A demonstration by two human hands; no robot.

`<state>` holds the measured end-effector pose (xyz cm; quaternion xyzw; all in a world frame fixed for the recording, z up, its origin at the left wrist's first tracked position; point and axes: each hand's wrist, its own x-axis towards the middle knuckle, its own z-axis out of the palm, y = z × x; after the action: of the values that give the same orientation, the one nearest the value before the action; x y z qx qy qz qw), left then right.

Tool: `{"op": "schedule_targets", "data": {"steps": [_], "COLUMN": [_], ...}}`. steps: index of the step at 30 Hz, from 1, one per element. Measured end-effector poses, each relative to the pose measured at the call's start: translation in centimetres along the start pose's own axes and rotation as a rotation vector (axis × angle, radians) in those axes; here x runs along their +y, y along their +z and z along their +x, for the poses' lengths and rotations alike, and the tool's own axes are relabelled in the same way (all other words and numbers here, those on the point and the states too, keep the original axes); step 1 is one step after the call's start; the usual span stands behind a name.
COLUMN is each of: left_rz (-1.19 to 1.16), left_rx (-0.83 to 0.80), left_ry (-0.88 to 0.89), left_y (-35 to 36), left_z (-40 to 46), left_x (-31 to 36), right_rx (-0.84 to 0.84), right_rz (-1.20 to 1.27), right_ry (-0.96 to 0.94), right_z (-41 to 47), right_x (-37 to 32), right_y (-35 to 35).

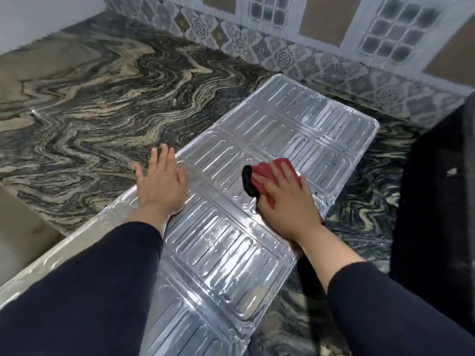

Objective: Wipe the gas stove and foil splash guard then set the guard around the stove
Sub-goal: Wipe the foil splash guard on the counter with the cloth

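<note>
The foil splash guard lies flat on the marbled stone surface, running diagonally from the near edge toward the tiled wall. It looks like thin embossed foil in hinged panels, so it is probably very light and easily dented or creased. It would likely slide under a wiping stroke unless pinned, and it may flop at the folds if lifted by 1 corner. A sensible hold for moving it later would be along the rolled outer edges with both hands, supporting 2 panels at once. Its edges may be sharp.

The left hand rests palm down at the guard's left edge, half on the foil and half on the stone. Its fingers are straight and spread, holding nothing, and appear to be steadying the sheet. The left forearm, in a dark sleeve, reaches in from the lower left.

The right hand presses a red cloth with a black edge against the middle panel. Its fingers lie fairly flat over the cloth, and the thumb side seems to bunch the fabric underneath, so the hand looks to be gripping the cloth while pressing down. The wrist is low and the forearm comes in from the lower right.

A dark object at the right edge may be the stove, but this cannot be told for certain. Small dark specks show on the far panel.
</note>
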<state>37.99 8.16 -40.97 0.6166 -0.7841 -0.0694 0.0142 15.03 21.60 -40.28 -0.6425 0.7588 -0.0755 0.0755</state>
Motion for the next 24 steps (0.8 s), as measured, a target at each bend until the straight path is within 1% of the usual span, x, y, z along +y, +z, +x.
{"op": "schedule_targets", "data": {"steps": [2,4,6,7,8,11,13,16,21,24], "left_rz": [0.007,0.024,0.023,0.019,0.016,0.01,0.006,0.009,0.035,0.052], "left_rx": [-0.001,0.006,0.007,0.005,0.005,0.014,0.01,0.003,-0.02,-0.083], "left_ry": [0.009,0.017,0.008,-0.001,-0.004,0.008,0.012,0.024,0.035,0.026], "left_y": [0.0,0.2,0.3,0.3,0.3,0.5,0.5,0.5,0.4,-0.2], "left_z": [0.1,0.1,0.2,0.3,0.3,0.4,0.4,0.5,0.6,0.6], "left_x": [-0.1,-0.2,-0.1,0.0,0.2,0.0,-0.3,-0.5,-0.5,-0.5], "right_rx": [-0.002,-0.006,0.007,0.017,0.032,0.047,0.02,0.002,-0.004,-0.053], "right_rz": [-0.038,-0.063,-0.069,-0.062,-0.04,0.046,0.048,0.046,0.006,-0.018], "right_ry": [0.147,0.279,0.376,0.383,0.346,0.073,-0.028,-0.011,0.24,0.33], "right_z": [0.7,1.6,2.1,1.9,1.2,-1.7,-2.2,-0.7,3.0,4.8], "right_x": [3.4,5.2,4.1,2.5,0.4,-6.5,-7.8,-4.2,4.4,7.0], "right_y": [-0.7,-1.2,-1.3,-1.1,-0.6,1.2,1.8,0.9,-1.5,-2.5]}}
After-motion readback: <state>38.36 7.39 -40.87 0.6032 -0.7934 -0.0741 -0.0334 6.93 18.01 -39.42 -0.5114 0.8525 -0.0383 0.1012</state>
